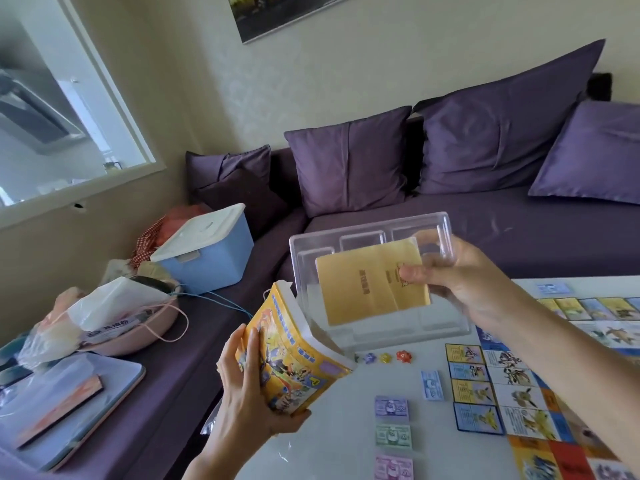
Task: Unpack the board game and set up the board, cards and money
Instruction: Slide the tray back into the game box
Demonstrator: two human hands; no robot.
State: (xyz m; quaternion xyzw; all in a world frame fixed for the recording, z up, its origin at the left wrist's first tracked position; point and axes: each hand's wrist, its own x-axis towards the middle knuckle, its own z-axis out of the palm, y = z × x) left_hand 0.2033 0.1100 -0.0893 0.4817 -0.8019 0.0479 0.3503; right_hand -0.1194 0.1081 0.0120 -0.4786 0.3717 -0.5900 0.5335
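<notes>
From where I stand, the person's left hand [242, 386] wraps around the yellow game box [277, 362] and holds it tilted above the left edge of the white tabletop [329, 445]. The right hand [460, 282] grips a clear plastic tray [374, 230], its thumb pinning a yellow leaflet [367, 282] flat against it. The tray is lifted and tilted, with its lower corner next to the box's open end.

The board [554, 410] lies flat on the right side of the tabletop, with a column of cards [474, 386] along its near edge. Money stacks [391, 406] sit left of the cards, and small coloured tokens [384, 357] sit beneath the tray. Behind, a blue storage bin [207, 247] rests on the purple sofa [519, 230].
</notes>
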